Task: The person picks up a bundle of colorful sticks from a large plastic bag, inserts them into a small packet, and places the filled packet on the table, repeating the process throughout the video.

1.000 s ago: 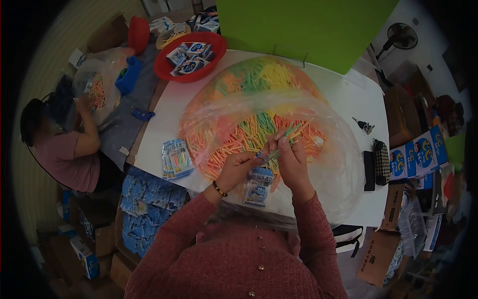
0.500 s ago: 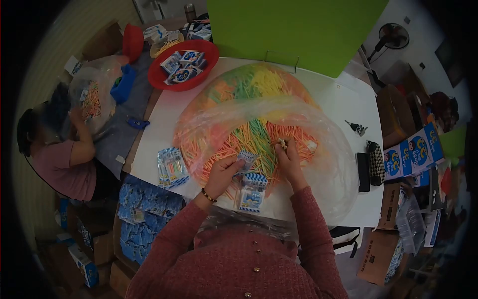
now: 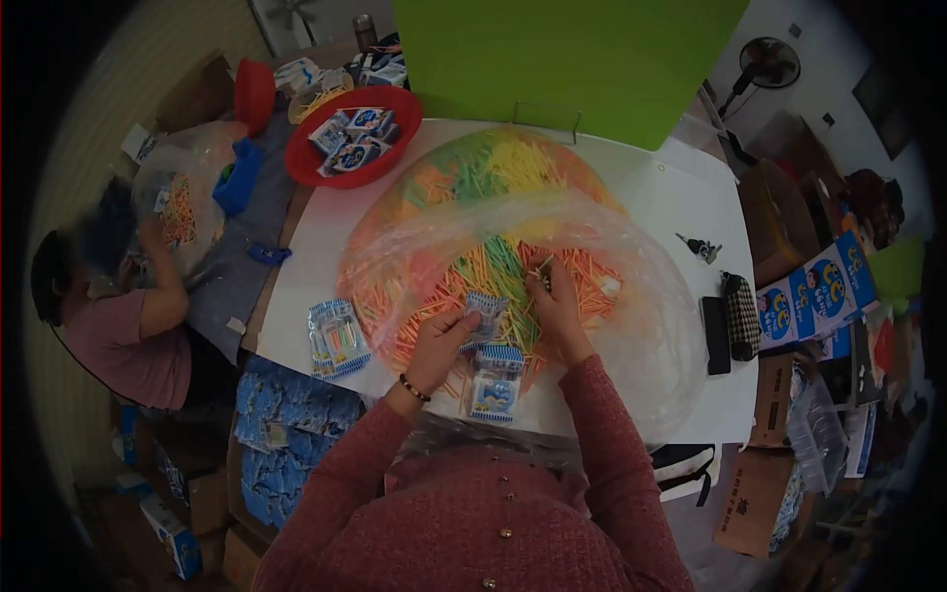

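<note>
A large clear plastic bag (image 3: 651, 326) lies open on the white table, full of thin coloured sticks (image 3: 503, 266) in orange, green and yellow. My left hand (image 3: 441, 340) pinches a small blue-and-white packet (image 3: 486, 314) over the front of the pile. To its right, my right hand (image 3: 556, 296) is closed at the sticks, its fingertips around a few short stick ends. Below the held packet lies another striped packet (image 3: 495, 383). Packets with sticks showing inside (image 3: 337, 337) rest at the table's left edge.
A red bowl (image 3: 411, 116) of packets stands at the back left, near a green panel (image 3: 572, 59). Keys (image 3: 699, 247), a phone (image 3: 716, 335) and a checkered pouch (image 3: 740, 314) lie right. A co-worker (image 3: 123, 326) sits left. Blue packets (image 3: 286, 434) fill a box below.
My right hand has moved slightly up and left over the sticks. The packet in my left hand now stands more upright. The whole view has shifted a little.
</note>
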Motion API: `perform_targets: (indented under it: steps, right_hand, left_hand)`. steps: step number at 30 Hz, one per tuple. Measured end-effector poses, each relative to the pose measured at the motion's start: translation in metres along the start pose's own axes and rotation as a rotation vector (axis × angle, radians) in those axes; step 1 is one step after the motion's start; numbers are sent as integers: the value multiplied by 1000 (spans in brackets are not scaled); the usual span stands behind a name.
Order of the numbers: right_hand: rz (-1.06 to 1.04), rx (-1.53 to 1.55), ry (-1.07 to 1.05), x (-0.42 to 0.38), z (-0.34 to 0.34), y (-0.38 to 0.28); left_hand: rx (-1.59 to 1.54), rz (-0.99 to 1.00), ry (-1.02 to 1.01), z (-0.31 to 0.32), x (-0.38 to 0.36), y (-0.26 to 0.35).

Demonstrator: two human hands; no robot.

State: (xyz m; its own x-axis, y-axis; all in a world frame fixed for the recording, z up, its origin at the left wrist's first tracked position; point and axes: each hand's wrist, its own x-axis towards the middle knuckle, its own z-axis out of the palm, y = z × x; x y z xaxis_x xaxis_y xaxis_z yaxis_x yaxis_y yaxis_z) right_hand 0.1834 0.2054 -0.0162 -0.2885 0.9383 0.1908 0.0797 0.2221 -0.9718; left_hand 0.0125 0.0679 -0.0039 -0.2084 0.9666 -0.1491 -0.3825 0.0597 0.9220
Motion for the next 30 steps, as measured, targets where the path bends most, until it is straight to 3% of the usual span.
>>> perform_targets:
  steps: [1,2,4,5,7,10,14,16,20,22,28,30]
  right_hand:
    - [-47,-197,-99,-2,-6,2]
    - [-45,-199,-100,-1,-10,5]
    - [190,152,66,2,-14,4]
    - [187,151,66,6,-16,1]
    - [428,808,334,15,-19,-7]
    - [514,1082,432,25,-26,17]
    - [602,1092,382,17,-21,11]
    - [378,1102,160,5,-16,-1]
    - [272,1002,129,-10,0,-59]
    - [135,943,-33,-15,8,-85]
    - [-36,608,-259,-19,14,-109]
    - [-5,571,-299,-20,16,-105]
  left_hand:
    - [-7,-10,-3,-3,1,0]
    - [-17,-20,-7,-4,2,-1]
    - [-34,-40,-2,-2,1,0]
    - [-49,-55,3,0,2,3]
    - [-38,-47,9,4,3,7]
    - [2,-29,0,3,5,10]
    - [95,15,-67,-1,7,11]
    - [117,8,-58,0,4,13]
    - [176,69,-44,2,4,6]
    - [208,57,-53,-1,6,2]
    - [274,55,-71,1,4,7]
    - [284,30,-82,4,1,13]
